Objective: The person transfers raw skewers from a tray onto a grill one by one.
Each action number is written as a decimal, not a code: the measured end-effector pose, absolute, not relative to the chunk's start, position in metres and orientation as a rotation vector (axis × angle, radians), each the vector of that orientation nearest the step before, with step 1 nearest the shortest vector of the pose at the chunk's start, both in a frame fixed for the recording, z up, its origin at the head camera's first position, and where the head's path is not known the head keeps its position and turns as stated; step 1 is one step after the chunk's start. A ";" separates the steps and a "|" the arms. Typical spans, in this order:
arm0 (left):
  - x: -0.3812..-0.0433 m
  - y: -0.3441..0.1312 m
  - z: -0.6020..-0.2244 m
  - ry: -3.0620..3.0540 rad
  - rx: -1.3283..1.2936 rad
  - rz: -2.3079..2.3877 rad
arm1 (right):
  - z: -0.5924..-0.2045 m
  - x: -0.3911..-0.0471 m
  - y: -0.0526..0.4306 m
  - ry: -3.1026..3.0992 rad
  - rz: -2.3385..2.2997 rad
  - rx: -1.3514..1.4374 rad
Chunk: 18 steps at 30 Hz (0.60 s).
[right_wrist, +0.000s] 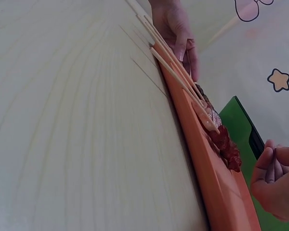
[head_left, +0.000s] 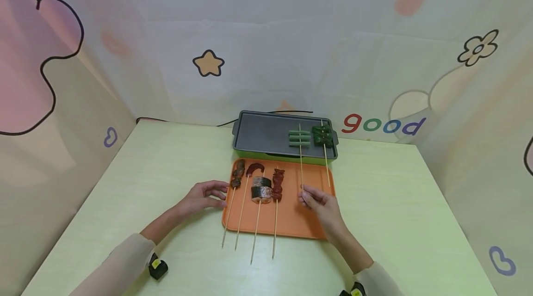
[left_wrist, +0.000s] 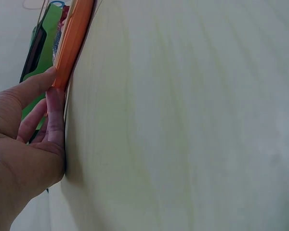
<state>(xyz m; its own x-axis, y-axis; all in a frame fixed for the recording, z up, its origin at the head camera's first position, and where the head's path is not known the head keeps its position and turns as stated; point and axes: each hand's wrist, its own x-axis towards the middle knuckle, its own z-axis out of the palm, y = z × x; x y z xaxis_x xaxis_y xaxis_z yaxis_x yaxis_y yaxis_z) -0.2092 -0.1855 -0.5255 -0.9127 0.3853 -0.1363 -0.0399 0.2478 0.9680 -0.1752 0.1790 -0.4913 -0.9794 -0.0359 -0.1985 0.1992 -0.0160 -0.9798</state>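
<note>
My right hand (head_left: 322, 207) pinches the lower stick of a green bean skewer (head_left: 299, 138) between thumb and fingers. Its short green pieces lie over the right half of a dark grey griddle (head_left: 262, 132). Beside it, a skewer of dark green vegetable pieces (head_left: 322, 136) rests on the griddle with its stick sticking out toward me. At the left edge of an orange tray (head_left: 291, 225), the fingertips of my left hand (head_left: 206, 195) touch the rim, as the left wrist view also shows. In the right wrist view the held stick is hidden.
On the tray lie a brown skewer (head_left: 238, 174), a dark red curled skewer (head_left: 255, 169), a skewer of thick black-edged pieces (head_left: 261, 189) and a red meat skewer (head_left: 277, 184). Their sticks overhang the front rim. A black cord (head_left: 226, 123) runs behind the griddle along the curtain.
</note>
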 end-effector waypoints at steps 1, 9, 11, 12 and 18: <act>-0.209 -0.185 -0.526 2.178 0.318 1.709 | -0.491 -0.175 0.179 2.077 -2.126 0.175; -0.211 -0.186 -0.527 2.187 0.316 1.691 | -0.485 -0.172 0.178 2.048 -2.185 0.174; -0.211 -0.185 -0.527 2.192 0.311 1.687 | -0.484 -0.171 0.179 2.041 -2.194 0.172; -0.211 -0.185 -0.527 2.194 0.309 1.685 | -0.483 -0.171 0.180 2.037 -2.200 0.172; -0.209 -0.185 -0.526 2.193 0.313 1.689 | -0.480 -0.171 0.181 2.020 -2.211 0.186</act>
<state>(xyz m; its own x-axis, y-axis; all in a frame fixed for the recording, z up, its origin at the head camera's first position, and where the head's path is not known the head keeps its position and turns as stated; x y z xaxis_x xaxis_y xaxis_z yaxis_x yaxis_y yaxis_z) -0.2090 -0.1850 -0.5260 -0.9131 0.3822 -0.1420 -0.0397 0.2633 0.9639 -0.1706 0.1814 -0.4801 -0.9823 -0.0205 -0.1859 0.1870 -0.0881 -0.9784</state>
